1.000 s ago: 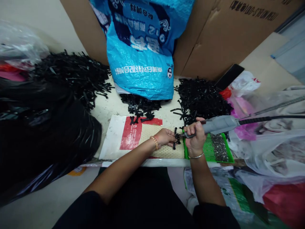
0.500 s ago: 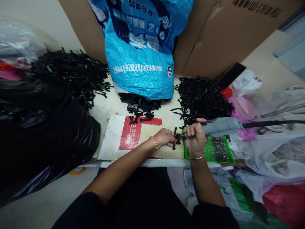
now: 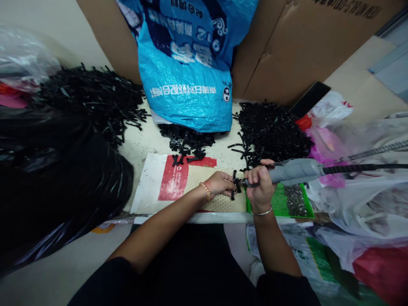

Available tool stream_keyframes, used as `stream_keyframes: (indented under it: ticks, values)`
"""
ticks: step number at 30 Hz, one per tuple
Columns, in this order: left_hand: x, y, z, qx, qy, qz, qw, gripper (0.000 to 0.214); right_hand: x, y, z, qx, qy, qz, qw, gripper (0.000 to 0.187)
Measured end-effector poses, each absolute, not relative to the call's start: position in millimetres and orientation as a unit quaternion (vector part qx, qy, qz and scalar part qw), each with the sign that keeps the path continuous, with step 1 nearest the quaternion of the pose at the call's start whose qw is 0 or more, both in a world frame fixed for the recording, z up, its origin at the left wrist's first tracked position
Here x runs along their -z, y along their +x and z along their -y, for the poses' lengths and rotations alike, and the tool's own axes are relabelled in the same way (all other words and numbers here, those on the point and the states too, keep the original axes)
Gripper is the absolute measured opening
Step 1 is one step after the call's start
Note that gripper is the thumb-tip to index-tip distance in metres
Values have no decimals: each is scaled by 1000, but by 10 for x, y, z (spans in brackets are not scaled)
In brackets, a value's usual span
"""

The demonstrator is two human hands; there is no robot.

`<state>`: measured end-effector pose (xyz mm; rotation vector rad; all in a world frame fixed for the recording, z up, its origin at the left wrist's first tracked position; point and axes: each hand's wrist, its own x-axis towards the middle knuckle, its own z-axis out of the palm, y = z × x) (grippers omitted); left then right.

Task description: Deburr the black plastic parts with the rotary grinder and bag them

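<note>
Over the textured mat (image 3: 204,176), my left hand (image 3: 220,183) pinches small black plastic parts (image 3: 234,194) between its fingertips. Wrapped round a grey electric screwdriver (image 3: 295,171) is my right hand (image 3: 260,187). The tool lies nearly level, and its tip points left at the black parts, seeming to touch them. My fingers partly hide the parts and any screw at the tip. Below and right of my right hand sits a green tray (image 3: 308,208) with many small screws (image 3: 295,199) heaped on its right side.
Piles of black plastic parts lie at the left (image 3: 92,102) and right (image 3: 274,131). A blue woven sack (image 3: 191,93) stands at the back over more parts. A black bag (image 3: 63,182) bulges at left. A phone (image 3: 310,100) leans by the cardboard (image 3: 306,51). The screwdriver's cable (image 3: 357,168) runs right.
Both hands, the screwdriver and the black parts stay in almost the same place. The view has shifted very slightly.
</note>
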<state>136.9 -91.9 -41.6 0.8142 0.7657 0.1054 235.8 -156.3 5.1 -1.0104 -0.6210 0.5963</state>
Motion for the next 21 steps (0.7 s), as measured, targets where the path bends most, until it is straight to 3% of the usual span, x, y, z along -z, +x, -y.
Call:
stream_keyframes:
  ticks: [21]
  values:
    - [438, 1372, 917, -44, 392, -359, 846, 16, -42, 2364, 1572, -265, -469, 298, 788, 27]
